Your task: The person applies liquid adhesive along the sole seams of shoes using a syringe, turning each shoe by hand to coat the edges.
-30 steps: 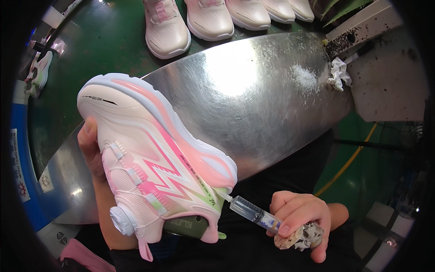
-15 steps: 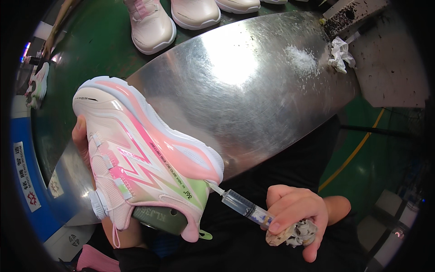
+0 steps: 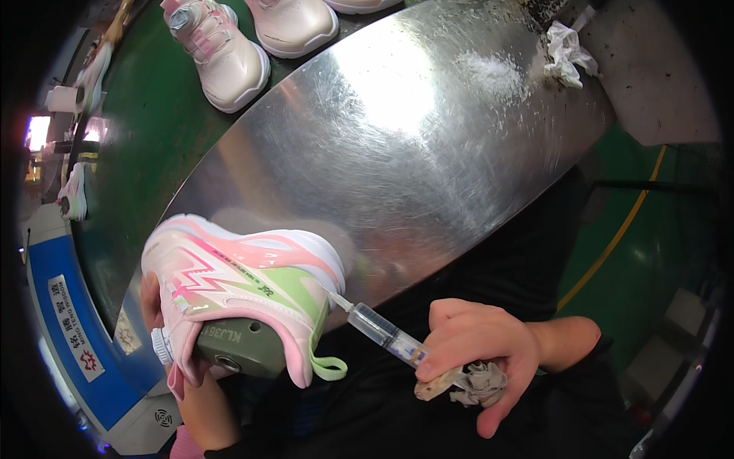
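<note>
Currently, the right hand curls around a clear plastic syringe and a crumpled grey-white wad; to its left, the tip sits at the heel of a pink, white and green sneaker, gripped by the left hand, its curl mostly hidden.

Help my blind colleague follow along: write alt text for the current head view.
A person's left hand holds a pink, white and green sneaker with a dark green block inside, while the right hand holds a syringe, its tip at the heel, plus crumpled material. Beyond are a scratched metal surface and more pale sneakers.
</note>
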Motion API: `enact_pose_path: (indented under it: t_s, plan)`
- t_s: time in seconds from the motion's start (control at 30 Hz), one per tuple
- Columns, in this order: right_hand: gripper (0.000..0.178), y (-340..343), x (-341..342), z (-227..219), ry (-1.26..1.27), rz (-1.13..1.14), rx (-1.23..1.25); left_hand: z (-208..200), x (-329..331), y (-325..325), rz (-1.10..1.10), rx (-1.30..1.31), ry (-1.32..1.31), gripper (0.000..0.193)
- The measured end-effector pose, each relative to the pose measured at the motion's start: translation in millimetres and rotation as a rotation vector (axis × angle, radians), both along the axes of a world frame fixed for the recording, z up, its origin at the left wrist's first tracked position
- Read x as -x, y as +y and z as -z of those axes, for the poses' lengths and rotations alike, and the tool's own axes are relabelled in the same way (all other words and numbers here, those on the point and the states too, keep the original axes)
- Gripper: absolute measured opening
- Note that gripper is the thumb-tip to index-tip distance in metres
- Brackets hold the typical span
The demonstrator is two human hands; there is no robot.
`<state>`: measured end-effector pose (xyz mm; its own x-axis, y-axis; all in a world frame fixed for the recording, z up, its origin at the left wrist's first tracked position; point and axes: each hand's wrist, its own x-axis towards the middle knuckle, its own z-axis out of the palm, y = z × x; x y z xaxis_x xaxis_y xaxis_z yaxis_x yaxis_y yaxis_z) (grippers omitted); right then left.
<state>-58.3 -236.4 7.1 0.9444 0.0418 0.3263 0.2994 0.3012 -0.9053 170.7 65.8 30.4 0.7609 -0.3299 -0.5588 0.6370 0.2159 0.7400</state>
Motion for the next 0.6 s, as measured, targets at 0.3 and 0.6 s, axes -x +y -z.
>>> enact_pose_path:
  t_s: [0.3,0.6]
  plan:
    - [0.070,14,-12,1,-0.035,-0.021,0.043,2,33,57,0.107,-0.308,-0.208,0.051]
    - [0.071,24,-9,0,-0.037,-0.018,0.098,-23,107,26,-0.034,-0.406,-0.286,0.068]
